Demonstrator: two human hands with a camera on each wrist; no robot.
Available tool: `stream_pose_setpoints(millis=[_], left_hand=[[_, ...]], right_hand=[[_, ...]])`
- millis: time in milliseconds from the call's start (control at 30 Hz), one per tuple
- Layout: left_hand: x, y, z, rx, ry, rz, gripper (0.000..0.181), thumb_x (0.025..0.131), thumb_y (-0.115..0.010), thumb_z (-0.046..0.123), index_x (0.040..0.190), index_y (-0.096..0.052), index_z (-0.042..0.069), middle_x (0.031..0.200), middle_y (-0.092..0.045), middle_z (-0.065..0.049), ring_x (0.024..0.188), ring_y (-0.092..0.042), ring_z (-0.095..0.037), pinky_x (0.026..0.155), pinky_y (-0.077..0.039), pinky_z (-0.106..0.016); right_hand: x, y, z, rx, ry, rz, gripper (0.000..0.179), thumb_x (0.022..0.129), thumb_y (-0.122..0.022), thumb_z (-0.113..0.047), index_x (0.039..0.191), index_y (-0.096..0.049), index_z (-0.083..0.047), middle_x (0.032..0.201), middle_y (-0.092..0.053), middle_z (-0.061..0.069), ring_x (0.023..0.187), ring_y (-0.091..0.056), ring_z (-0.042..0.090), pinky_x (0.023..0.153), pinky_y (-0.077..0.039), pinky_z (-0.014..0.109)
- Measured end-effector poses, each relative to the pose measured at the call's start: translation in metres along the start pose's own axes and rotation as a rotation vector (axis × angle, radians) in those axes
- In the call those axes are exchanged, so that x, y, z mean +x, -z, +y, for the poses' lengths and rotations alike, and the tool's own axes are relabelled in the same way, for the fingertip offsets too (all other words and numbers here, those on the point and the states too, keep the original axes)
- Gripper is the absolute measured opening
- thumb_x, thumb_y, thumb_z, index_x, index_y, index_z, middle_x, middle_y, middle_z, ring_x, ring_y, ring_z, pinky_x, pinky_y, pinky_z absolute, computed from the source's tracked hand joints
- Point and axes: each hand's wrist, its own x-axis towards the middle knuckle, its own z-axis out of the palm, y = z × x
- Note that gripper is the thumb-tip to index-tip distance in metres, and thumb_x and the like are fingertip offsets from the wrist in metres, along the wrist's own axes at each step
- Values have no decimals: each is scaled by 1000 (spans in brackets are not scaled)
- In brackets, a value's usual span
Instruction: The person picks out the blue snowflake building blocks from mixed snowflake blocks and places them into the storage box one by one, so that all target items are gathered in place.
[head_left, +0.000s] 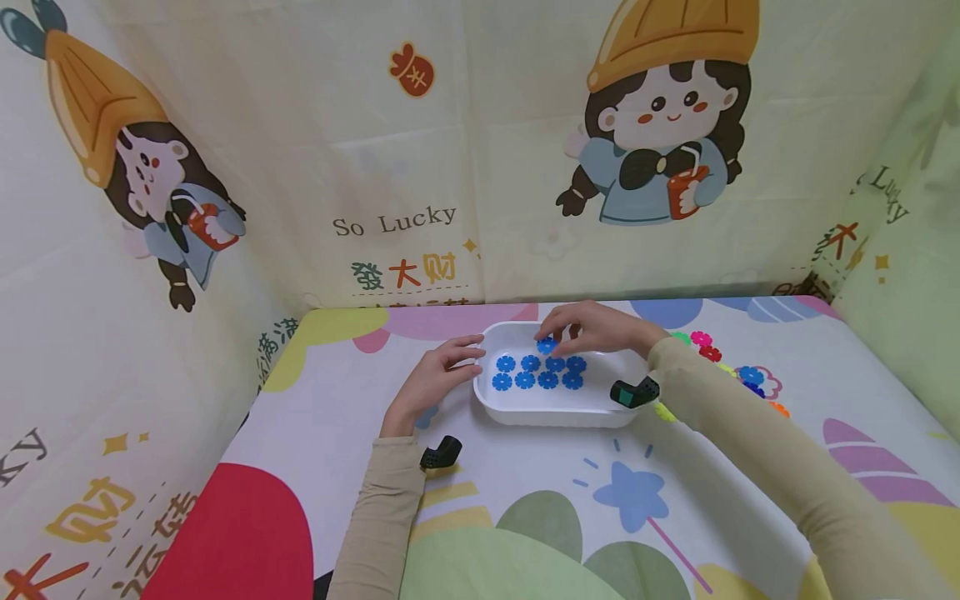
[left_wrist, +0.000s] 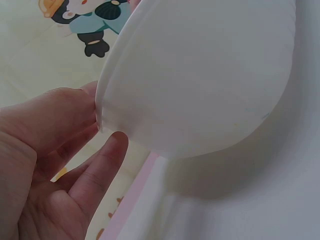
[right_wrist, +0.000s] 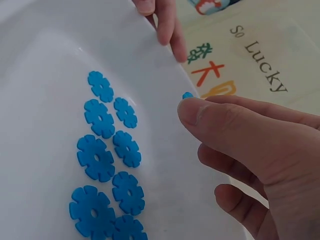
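Note:
A white tray (head_left: 555, 408) stands on the table. In it several blue snowflake discs (head_left: 527, 380) with notched edges and centre holes lie flat in two rows. My left hand (head_left: 435, 379) is at the tray's left end, holding the rim between thumb and fingers. Over the far side of the tray, my right hand (head_left: 592, 327) pinches one blue snowflake disc (head_left: 546, 345) between thumb and fingers. The right wrist view shows only a small tip of that disc (right_wrist: 187, 95) beyond the thumb. The left wrist view shows the tray's outer wall (left_wrist: 200, 85) beside the left fingers.
Loose snowflake discs in several colours, such as a pink one (head_left: 701, 338) and an orange one (head_left: 780, 409), lie right of the tray, partly behind the right sleeve (head_left: 720, 408). A patterned cloth (head_left: 525, 492) covers the table. Printed curtains (head_left: 517, 167) hang behind it and at both sides.

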Motion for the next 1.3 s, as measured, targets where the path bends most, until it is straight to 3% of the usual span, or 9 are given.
stream_pose_setpoints(millis=[400, 833, 1100, 1300], left_hand=[[0, 0, 1, -11, -12, -5, 37, 92, -69, 18, 125, -65, 2, 146, -48, 1, 123, -57, -26, 102, -47, -33], [0, 0, 2, -8, 0, 4, 33, 92, -69, 17, 123, -67, 6, 145, -48, 2, 122, -58, -25, 102, -46, -34], [0, 1, 4, 4, 8, -17, 36, 94, -65, 9, 127, -61, -4, 150, -42, -9, 126, -53, -33, 105, -44, -39], [0, 1, 3, 1, 3, -16, 35, 93, -68, 15, 126, -64, 2, 149, -45, -3, 125, -55, -27, 104, -45, -36]], right_hand=[[3, -6, 3, 1, -24, -31, 38, 87, -76, -21, 123, -69, -13, 117, -65, -5, 97, -60, 15, 83, -55, 29], [5, -7, 6, -1, -20, -69, 39, 86, -76, -32, 121, -70, -18, 116, -65, -6, 97, -61, 14, 86, -55, 29], [7, -9, 9, -1, -1, -77, 37, 86, -76, -35, 120, -71, -20, 116, -65, -6, 97, -61, 13, 85, -55, 28], [6, -10, 10, -4, -12, -85, 37, 86, -76, -37, 120, -71, -23, 118, -65, -7, 97, -61, 12, 85, -54, 28]])
